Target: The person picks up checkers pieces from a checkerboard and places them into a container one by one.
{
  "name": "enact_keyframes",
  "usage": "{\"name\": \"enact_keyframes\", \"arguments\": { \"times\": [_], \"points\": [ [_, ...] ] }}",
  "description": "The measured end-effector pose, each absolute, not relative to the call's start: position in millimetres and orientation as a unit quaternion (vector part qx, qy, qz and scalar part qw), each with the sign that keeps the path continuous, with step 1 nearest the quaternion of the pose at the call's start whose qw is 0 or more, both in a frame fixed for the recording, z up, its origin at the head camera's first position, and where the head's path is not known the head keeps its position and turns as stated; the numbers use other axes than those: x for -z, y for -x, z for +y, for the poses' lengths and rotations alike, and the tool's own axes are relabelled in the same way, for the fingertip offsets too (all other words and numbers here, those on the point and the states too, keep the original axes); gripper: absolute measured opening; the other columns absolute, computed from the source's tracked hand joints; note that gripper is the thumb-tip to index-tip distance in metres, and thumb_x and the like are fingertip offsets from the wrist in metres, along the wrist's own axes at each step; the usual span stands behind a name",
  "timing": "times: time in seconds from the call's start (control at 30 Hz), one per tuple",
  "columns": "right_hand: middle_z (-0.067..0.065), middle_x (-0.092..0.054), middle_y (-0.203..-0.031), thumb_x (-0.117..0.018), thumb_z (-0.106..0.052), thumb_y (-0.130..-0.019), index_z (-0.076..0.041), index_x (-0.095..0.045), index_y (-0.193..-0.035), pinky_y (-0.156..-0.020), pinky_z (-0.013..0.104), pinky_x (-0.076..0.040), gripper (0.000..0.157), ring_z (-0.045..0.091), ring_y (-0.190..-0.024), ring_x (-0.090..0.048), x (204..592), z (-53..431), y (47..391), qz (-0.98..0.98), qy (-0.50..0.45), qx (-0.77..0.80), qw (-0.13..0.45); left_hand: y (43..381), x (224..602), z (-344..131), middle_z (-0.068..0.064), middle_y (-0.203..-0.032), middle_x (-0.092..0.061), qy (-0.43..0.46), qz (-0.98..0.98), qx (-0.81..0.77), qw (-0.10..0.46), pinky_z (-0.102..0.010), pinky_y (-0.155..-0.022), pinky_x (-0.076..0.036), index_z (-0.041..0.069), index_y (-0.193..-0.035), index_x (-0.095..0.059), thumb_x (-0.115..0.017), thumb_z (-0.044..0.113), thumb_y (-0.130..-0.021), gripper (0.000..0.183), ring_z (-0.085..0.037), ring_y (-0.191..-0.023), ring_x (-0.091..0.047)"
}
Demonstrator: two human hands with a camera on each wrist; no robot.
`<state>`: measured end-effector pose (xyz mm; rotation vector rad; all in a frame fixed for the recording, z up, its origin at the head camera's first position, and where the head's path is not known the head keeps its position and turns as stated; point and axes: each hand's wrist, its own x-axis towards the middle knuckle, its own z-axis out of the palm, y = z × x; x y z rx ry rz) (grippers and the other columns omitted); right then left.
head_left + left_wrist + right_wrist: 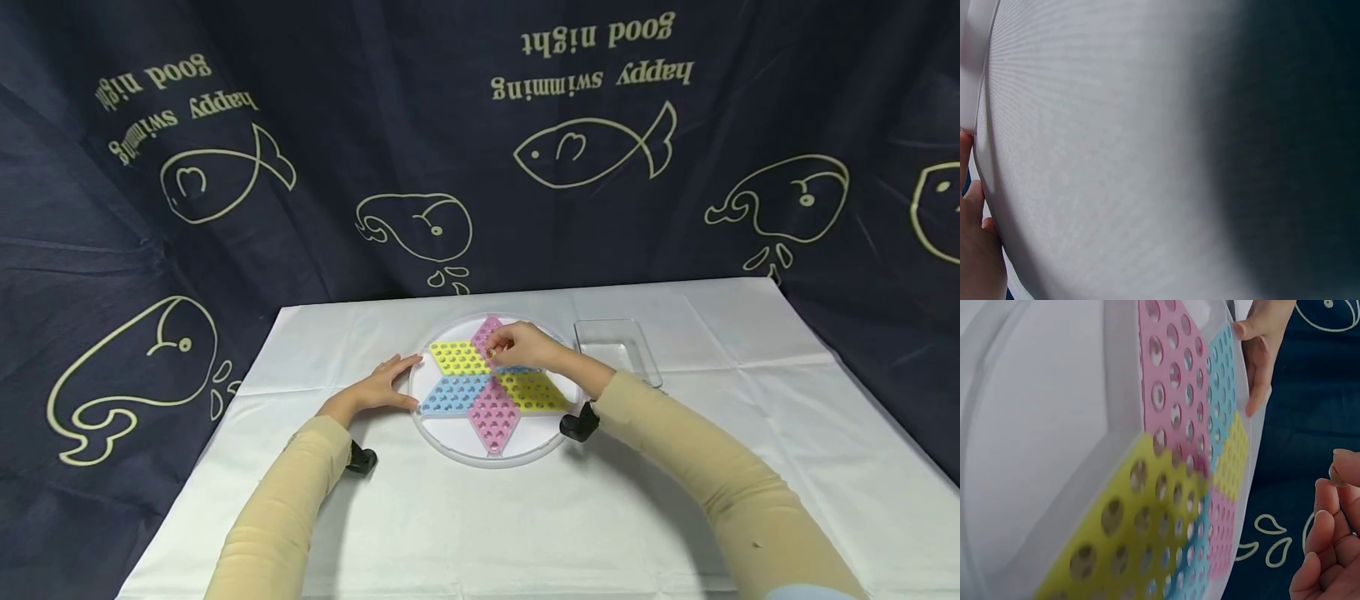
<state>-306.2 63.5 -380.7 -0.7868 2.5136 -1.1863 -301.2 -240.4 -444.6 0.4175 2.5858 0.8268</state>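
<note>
A round white Chinese checkers board (pixel 450 433) lies on the table, its star made of pink, yellow and blue panels full of holes. Over the star's upper middle is my right hand (pixel 521 343), pinching a small marble (pixel 1336 476) between thumb and fingertip. The other fingers of that hand curl inward in the right wrist view. At the board's left rim, my left hand (pixel 378 389) spreads its thumb and fingers against the edge. The left wrist view shows mostly blurred white cloth, with part of the left hand (pixel 979 250) at the lower left.
A clear plastic box (pixel 618 346) stands right of the board, close to my right forearm. White cloth (pixel 420 533) covers the table. Behind its far edge hangs a dark blue curtain (pixel 480 242) printed with fish and whales.
</note>
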Motion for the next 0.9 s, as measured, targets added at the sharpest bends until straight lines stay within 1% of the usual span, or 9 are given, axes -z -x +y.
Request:
{"name": "enact_keyframes", "arguments": {
  "times": [0.1, 0.3, 0.53, 0.7, 0.9],
  "points": [
    [0.003, -0.059, -0.081, -0.063, -0.008, -0.081, -0.001, -0.065, -0.097, -0.066, 0.023, -0.044, 0.017, 0.013, -0.073, -0.051, 375, 72, 305, 0.866, 0.269, 0.404, 0.120, 301, 444, -240, -0.025, -0.151, -0.002, -0.148, 0.923, -0.295, 0.197, -0.065, -0.106, -0.006, 0.018, -0.145, -0.023, -0.075, 0.046, -0.069, 0.096, -0.049, -0.135, 0.002],
    [0.005, -0.061, -0.087, -0.063, -0.010, -0.083, 0.001, -0.064, -0.104, -0.066, 0.024, -0.045, 0.024, 0.016, -0.077, -0.052, 371, 93, 307, 0.872, 0.252, 0.402, 0.119, 300, 443, -240, -0.024, -0.151, -0.002, -0.142, 0.923, -0.296, 0.199, -0.065, -0.106, -0.005, 0.018, -0.145, -0.023, -0.075, 0.044, -0.070, 0.095, -0.048, -0.136, 0.003],
    [0.007, -0.061, -0.088, -0.064, -0.009, -0.083, 0.000, -0.064, -0.102, -0.065, 0.024, -0.046, 0.021, 0.017, -0.078, -0.053, 367, 120, 308, 0.876, 0.236, 0.407, 0.109, 300, 445, -240, -0.023, -0.151, -0.003, -0.140, 0.924, -0.296, 0.196, -0.064, -0.106, -0.005, 0.019, -0.145, -0.024, -0.076, 0.044, -0.069, 0.095, -0.048, -0.136, 0.002],
    [0.007, -0.060, -0.089, -0.065, -0.010, -0.082, 0.001, -0.063, -0.103, -0.065, 0.024, -0.045, 0.024, 0.017, -0.079, -0.053, 367, 138, 310, 0.880, 0.218, 0.409, 0.100, 300, 446, -241, -0.024, -0.151, -0.003, -0.141, 0.925, -0.296, 0.195, -0.065, -0.105, -0.006, 0.019, -0.145, -0.024, -0.076, 0.045, -0.069, 0.096, -0.048, -0.136, 0.002],
    [0.007, -0.060, -0.089, -0.064, -0.010, -0.083, 0.001, -0.063, -0.103, -0.062, 0.023, -0.044, 0.023, 0.017, -0.079, -0.050, 367, 158, 311, 0.888, 0.199, 0.404, 0.090, 300, 446, -241, -0.024, -0.151, -0.003, -0.141, 0.925, -0.293, 0.195, -0.065, -0.105, -0.006, 0.019, -0.145, -0.024, -0.076, 0.046, -0.069, 0.096, -0.048, -0.136, 0.002]
  ]
}}
